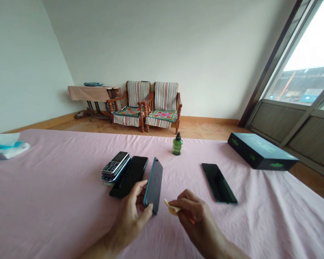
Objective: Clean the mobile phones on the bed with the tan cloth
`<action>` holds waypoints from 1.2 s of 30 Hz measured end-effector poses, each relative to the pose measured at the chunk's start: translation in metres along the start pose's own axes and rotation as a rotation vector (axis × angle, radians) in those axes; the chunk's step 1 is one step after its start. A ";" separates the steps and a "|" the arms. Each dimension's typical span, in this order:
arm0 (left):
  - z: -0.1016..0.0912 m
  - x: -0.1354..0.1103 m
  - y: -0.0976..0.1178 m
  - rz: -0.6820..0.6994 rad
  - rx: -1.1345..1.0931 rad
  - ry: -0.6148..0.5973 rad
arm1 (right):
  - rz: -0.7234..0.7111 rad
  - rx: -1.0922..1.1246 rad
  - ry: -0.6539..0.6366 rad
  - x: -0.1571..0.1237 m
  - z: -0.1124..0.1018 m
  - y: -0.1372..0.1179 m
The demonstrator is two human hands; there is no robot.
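Observation:
My left hand [133, 208] grips a smartphone [154, 185] with a blue edge, held on its side above the pink cloth. Pinched in the fingers of my right hand [196, 212] is a small pale yellow cloth [172, 208], just right of that phone and apart from it. Left of the held phone lies a black smartphone [132, 176]. Beside it, a keypad phone [116, 163] rests on top of a stack of other phones. Another black smartphone [219, 183] lies flat to the right of my right hand.
A green bottle [177, 145] with a black cap stands toward the far edge of the pink tablecloth [70, 180]. At the right is a black box [261, 151]; at the far left, a white and teal packet [7, 147]. Two wooden chairs [164, 97] stand beyond.

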State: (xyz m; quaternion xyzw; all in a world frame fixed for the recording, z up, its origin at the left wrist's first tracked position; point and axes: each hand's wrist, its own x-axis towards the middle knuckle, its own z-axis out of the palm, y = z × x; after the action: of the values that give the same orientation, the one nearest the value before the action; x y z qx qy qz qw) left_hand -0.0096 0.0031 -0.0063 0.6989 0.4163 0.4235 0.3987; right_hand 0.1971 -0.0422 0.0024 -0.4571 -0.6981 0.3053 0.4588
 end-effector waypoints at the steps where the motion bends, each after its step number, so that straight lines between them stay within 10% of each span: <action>1: 0.001 0.001 -0.001 -0.059 -0.045 0.021 | 0.029 -0.006 0.043 -0.001 -0.007 0.005; 13: 0.007 0.019 0.002 -0.561 -0.528 0.191 | 0.111 -0.139 0.353 -0.003 -0.053 0.044; 21: 0.026 0.022 0.013 -0.642 -0.555 0.061 | 0.321 0.001 0.712 0.005 -0.100 0.066; 36: 0.171 0.074 0.037 -0.543 -0.477 -0.201 | 0.531 0.248 0.909 0.003 -0.129 0.093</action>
State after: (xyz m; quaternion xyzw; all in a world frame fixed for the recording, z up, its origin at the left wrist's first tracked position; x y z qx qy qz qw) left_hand 0.1789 0.0238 -0.0082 0.4887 0.4350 0.3166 0.6868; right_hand 0.3483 -0.0017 -0.0250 -0.6462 -0.2484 0.2627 0.6721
